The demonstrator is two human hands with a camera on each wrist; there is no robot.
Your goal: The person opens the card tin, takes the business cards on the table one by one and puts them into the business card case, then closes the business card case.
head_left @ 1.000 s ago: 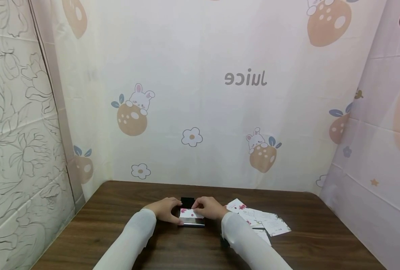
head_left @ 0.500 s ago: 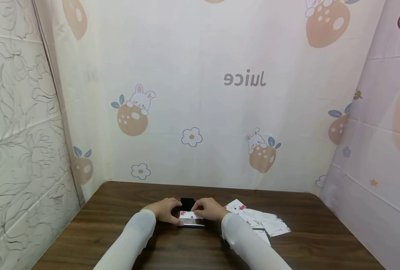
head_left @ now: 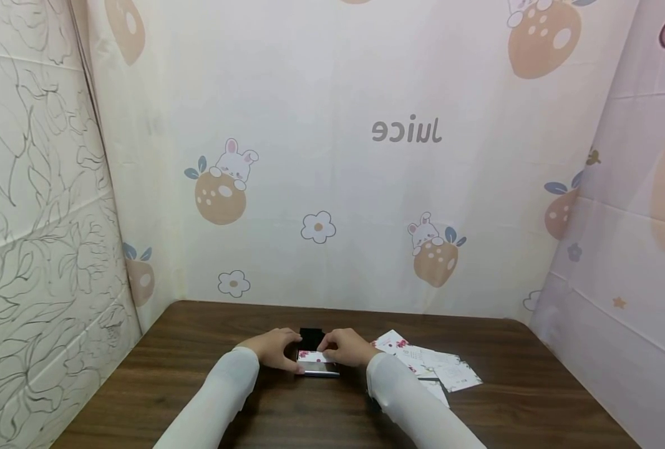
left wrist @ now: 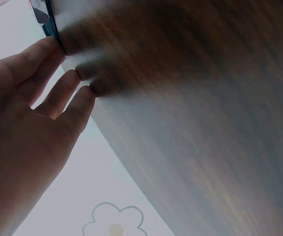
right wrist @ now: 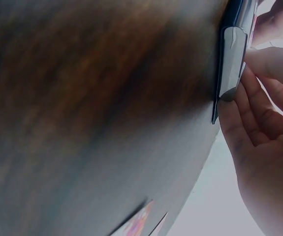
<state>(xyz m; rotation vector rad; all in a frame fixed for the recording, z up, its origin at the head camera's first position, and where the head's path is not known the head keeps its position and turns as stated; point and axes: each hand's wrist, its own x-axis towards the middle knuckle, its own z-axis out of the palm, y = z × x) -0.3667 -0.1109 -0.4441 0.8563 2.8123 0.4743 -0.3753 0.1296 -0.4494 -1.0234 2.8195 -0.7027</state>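
Note:
A business card case point(head_left: 322, 374) with a silver near edge lies on the table, its black flap point(head_left: 310, 338) folded back away from me. A white card point(head_left: 310, 357) with pink flowers sits partly in it. My left hand point(head_left: 272, 349) holds the case's left side, thumb at the near corner and fingers at the far one. From the right, my right hand point(head_left: 350, 347) pinches the card between thumb and forefinger. In the right wrist view its other fingers touch the end of the case point(right wrist: 234, 59). Only a corner of the case point(left wrist: 45, 19) shows in the left wrist view.
Several flowered white cards point(head_left: 453, 372) lie spread and overlapping on the brown wooden table point(head_left: 534, 386), right of my right hand. Part of them is hidden behind the right sleeve point(head_left: 405, 393). A patterned curtain point(head_left: 332, 156) hangs behind the table's far edge.
The card has slid a little toward me, deeper into the case, with the right fingertips on it. The left hand keeps its place.

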